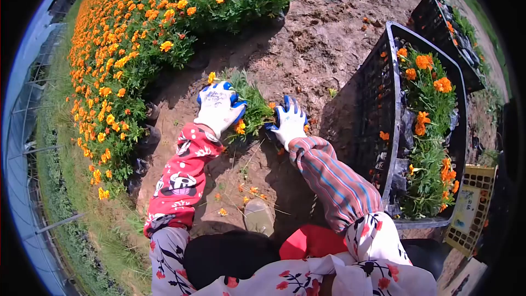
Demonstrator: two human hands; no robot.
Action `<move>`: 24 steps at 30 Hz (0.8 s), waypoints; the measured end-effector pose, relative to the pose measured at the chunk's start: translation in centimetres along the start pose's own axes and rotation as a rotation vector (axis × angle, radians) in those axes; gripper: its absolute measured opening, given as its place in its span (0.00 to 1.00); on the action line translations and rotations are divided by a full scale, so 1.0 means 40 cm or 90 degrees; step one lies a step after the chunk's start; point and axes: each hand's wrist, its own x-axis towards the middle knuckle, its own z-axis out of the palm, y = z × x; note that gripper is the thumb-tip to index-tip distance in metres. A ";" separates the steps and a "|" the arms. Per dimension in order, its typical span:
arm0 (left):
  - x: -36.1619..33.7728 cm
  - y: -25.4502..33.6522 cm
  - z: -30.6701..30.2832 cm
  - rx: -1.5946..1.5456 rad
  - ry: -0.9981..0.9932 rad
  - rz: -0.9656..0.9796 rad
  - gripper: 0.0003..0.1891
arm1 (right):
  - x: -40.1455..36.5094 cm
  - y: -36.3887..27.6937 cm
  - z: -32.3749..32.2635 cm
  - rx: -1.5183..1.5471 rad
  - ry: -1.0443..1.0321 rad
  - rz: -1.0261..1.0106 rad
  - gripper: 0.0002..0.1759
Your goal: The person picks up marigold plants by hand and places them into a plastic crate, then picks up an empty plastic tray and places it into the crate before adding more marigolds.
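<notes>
A small marigold plant [251, 108] with green leaves and a few orange blooms sits in bare brown soil [323, 44]. My left hand [219, 107], in a white glove with blue fingertips, presses against the plant's left side. My right hand [289, 123], in the same kind of glove, rests on the soil at the plant's right side, fingers spread. Both hands flank the plant and touch it or the earth around it. A red patterned sleeve covers my left arm and a striped sleeve my right.
A dense bed of planted orange marigolds [137, 33] curves along the left and top. A black plastic crate [383, 109] holding marigold seedlings stands at the right, a second crate [444, 27] behind it. A yellow crate [471, 208] lies lower right. My shoe [258, 216] is below.
</notes>
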 end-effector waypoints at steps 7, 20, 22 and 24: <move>-0.058 -0.097 -0.159 -0.607 0.198 -0.240 0.13 | 0.003 0.013 0.011 0.016 0.002 0.018 0.32; -0.033 -0.051 -0.009 -0.113 0.080 -0.015 0.25 | -0.002 0.018 0.025 0.027 0.005 0.024 0.32; -0.023 -0.050 0.023 -0.148 0.113 -0.006 0.21 | -0.005 0.020 0.029 0.021 0.007 0.023 0.32; -0.021 -0.049 0.032 -0.236 0.103 -0.024 0.18 | -0.004 0.020 0.025 0.015 0.013 0.020 0.32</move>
